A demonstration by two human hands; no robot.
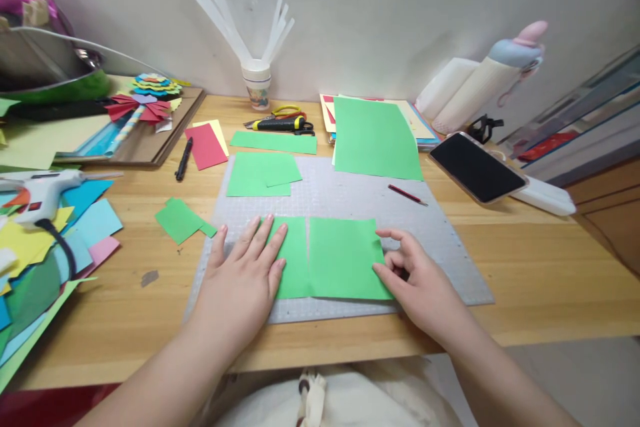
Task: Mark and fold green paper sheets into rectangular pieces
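My left hand (245, 267) lies flat with its fingers spread, pressing on a green paper piece (296, 260) on the grey cutting mat (340, 310). Right beside that piece is another green paper rectangle (345, 257), with a thin gap between the two that narrows toward the bottom. My right hand (413, 273) has its thumb and index finger on this rectangle's right edge, the other fingers curled. Farther up the mat is a green sheet (255, 173) with a loose flap or smaller piece at its right. A dark red pencil (407, 195) rests at the mat's upper right.
Behind the mat are a green strip (273, 142), a yellow-black utility knife (280, 123) and a paper cup (259, 87) of white sticks. Stacked paper (377, 137) and a phone (477, 167) stand right. Green scraps (180, 220), a pen (185, 160) and a glue gun (45, 193) lie left.
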